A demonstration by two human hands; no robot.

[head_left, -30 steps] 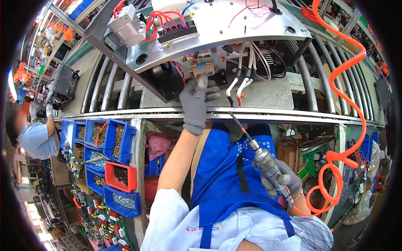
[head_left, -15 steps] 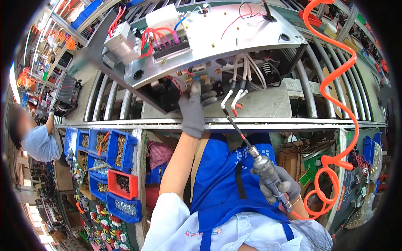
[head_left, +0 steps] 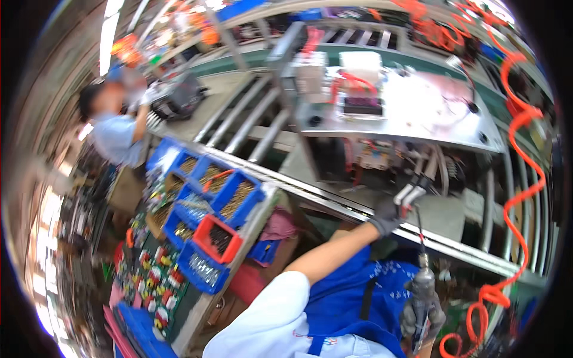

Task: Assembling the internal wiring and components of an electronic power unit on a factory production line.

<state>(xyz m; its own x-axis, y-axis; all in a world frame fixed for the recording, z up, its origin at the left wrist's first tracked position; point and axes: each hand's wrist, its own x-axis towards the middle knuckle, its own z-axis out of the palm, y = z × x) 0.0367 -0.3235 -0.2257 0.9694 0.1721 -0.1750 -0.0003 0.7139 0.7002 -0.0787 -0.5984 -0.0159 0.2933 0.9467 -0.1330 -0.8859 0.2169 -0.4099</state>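
Note:
My left hand [head_left: 387, 219], in a grey glove, is at the front rail, its fingers curled at the white-sleeved cable ends [head_left: 410, 194] hanging from the metal chassis [head_left: 334, 128]. Blur hides the exact grip, but the fingers look closed on the cables. A red tip shows beside the glove. Low on the right, my gloved right hand [head_left: 434, 319] is wrapped round an air screwdriver [head_left: 424, 286]. Its long thin bit points up and away, ending close to the cable ends. Inside the chassis, below the top plate, sit wired parts [head_left: 373, 156].
Blue bins [head_left: 236, 200] of screws and small fittings, with one red bin [head_left: 218, 238], stand at the left. A coiled orange air hose [head_left: 525, 197] hangs on the right. Metal rollers [head_left: 239, 116] lie under the chassis. Another person [head_left: 116, 134] works at the far left.
My left hand has come out of the chassis to the hanging cable ends. The view has swung left, bringing the bins closer to the middle. The screwdriver stays in my right hand.

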